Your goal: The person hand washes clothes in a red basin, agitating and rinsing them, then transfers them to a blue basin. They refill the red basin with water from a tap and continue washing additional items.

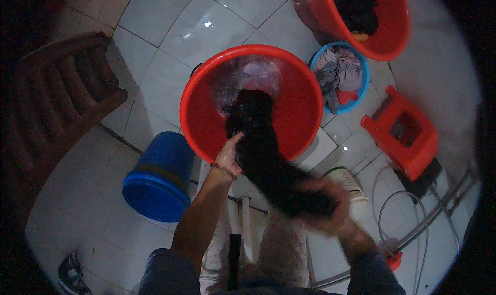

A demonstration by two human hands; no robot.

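Observation:
A long black wet cloth (267,151) runs from inside a large red plastic basin (300,128) over its near rim toward my right side. My left hand (230,153) grips the cloth's edge at the basin's near rim, a beaded bracelet around the wrist. Blurred by motion, my right hand (333,205) is closed around the cloth's other end, outside the basin. Soapy water with whitish foam (259,72) shows at the far side of the basin. What garment the cloth is, I cannot tell.
A blue bucket (162,174) lies tipped at left, near a wooden chair (66,89). At right are a blue basin (366,81) of clothes, a red tub (395,27) holding dark cloth, a red plastic stool (422,140), a white bucket (358,205) and a thin hose (426,221).

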